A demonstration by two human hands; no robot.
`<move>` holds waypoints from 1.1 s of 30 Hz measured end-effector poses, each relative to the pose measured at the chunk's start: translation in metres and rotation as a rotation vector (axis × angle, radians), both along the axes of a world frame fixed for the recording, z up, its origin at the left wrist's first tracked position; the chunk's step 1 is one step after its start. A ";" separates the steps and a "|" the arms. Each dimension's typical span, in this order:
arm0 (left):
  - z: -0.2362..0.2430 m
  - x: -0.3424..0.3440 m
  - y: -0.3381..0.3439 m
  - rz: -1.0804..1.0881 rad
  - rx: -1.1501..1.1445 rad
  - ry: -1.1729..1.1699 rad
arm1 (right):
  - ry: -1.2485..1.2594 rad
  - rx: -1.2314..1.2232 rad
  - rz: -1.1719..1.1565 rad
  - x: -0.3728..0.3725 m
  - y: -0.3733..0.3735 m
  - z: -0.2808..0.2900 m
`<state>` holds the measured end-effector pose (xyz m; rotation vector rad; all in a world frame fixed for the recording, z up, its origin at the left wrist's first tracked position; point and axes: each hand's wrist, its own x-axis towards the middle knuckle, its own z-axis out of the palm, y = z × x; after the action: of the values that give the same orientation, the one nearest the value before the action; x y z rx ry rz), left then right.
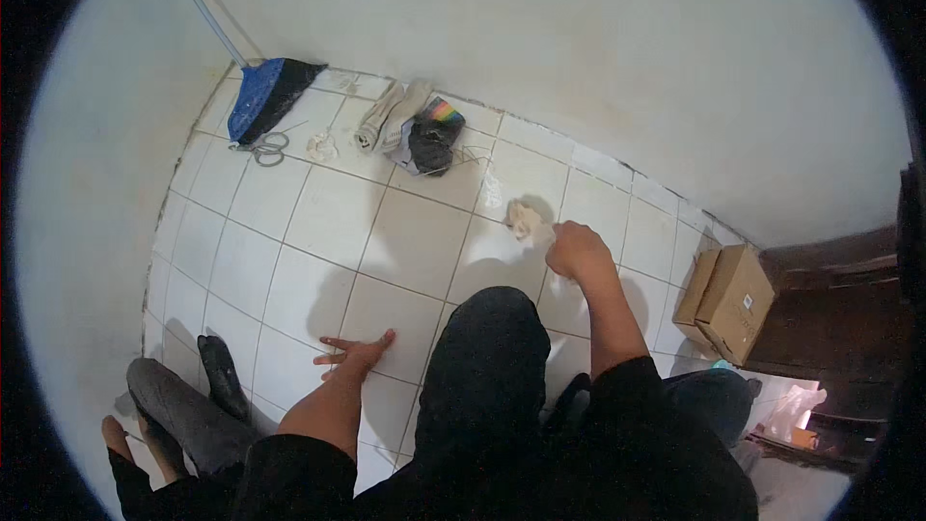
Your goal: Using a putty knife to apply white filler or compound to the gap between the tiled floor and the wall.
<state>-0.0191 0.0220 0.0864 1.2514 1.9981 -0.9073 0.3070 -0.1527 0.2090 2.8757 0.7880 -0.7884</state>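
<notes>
My right hand is closed in a fist above the white tiled floor. A crumpled cream-coloured wad, cloth or paper, reaches from its fingers and casts a shadow on the tiles. The fist hides the gripped end. Left of my raised knee, my left hand spreads its fingers at the floor and holds nothing. Farther off lie a black bundle, a package with a rainbow stripe and a rolled light cloth, close together by the wall.
A blue broom with dark bristles leans in the far left corner, grey-handled scissors beside it. White scraps lie near. A cardboard box stands at right, before dark wood. Another person's leg is at lower left.
</notes>
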 end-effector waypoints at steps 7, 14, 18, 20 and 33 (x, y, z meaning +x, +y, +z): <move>-0.002 -0.005 0.000 0.002 0.006 0.007 | 0.114 -0.092 -0.089 -0.003 0.018 0.021; -0.007 -0.007 0.000 -0.043 -0.001 0.037 | 0.030 -0.065 -0.019 -0.005 0.029 0.025; -0.014 -0.008 0.001 -0.073 -0.014 -0.009 | -0.001 0.028 -0.012 0.004 0.025 0.015; -0.007 -0.004 0.000 -0.034 -0.019 0.010 | -0.002 0.000 -0.008 0.000 0.021 0.010; -0.004 -0.006 0.000 -0.066 -0.040 0.030 | 0.037 -0.062 -0.007 0.012 0.026 0.006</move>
<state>-0.0250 0.0220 0.0825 1.2948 1.9622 -0.9989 0.3189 -0.1262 0.2152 2.8181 0.7442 -0.8539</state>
